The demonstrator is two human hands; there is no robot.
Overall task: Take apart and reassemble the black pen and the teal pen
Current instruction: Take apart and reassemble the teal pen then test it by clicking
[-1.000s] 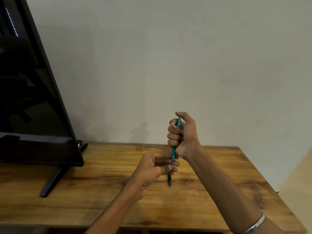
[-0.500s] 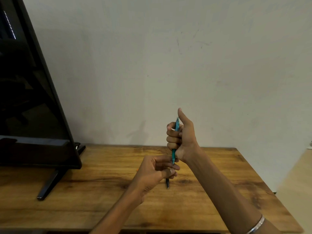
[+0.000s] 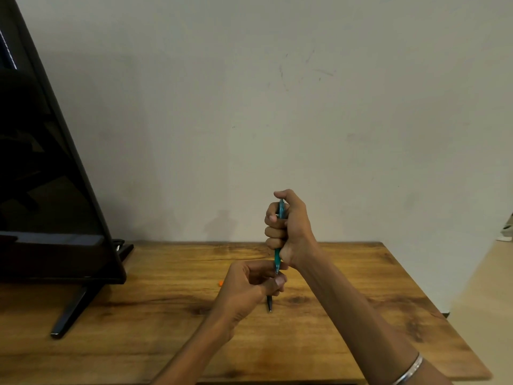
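- The right hand [image 3: 290,229] is gripping a slim teal plastic pen [image 3: 278,245] in a closed fist, the fingers wrapping round the barrel and the thumb bending over its top end.
- The teal pen is standing nearly upright above the table, well clear of the wood, in front of the pale wall.
- Its upper part is showing between the curled fingers as a glossy teal strip with a lighter, silvery glint along one side; its lower part is emerging below the fist and narrowing to a point.
- The left hand [image 3: 251,286] is sitting just below the right one, its fingers curling in around the teal pen's lower tip; whether they are actually pinching the tip or only touching it is not clear, since the fingers are hiding the contact.
- A thin black pen [image 3: 269,303] is lying on the brown wood-grain table [image 3: 361,287] directly under the left hand, only its lower end with the pointed tip poking out towards the viewer.
- A tiny orange piece [image 3: 220,283] is lying on the table just left of the left hand; it is too small to identify.
- A silver metal bangle [image 3: 410,370] is circling the right forearm near the bottom edge of the view.
- A large black flat screen [image 3: 50,190] is standing on a dark angled foot [image 3: 70,309] at the left of the table, leaning back towards the wall.
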